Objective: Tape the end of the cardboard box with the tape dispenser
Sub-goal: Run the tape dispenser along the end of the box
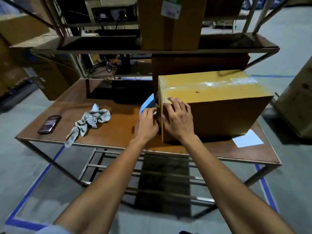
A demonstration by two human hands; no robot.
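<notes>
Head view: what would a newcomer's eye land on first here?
The big cardboard box at the table's right, with both hands at its left end: the left hand grips the blue tape dispenser, the right hand steadies the corner. Left of them lie a rag and a phone.

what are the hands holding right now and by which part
The left hand grips the blue tape dispenser by its lower handle end. The right hand presses flat on the cardboard box corner, holding nothing.

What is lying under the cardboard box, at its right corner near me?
A white paper sheet pokes out from under the cardboard box on the table. How far it extends beneath is hidden.
</notes>
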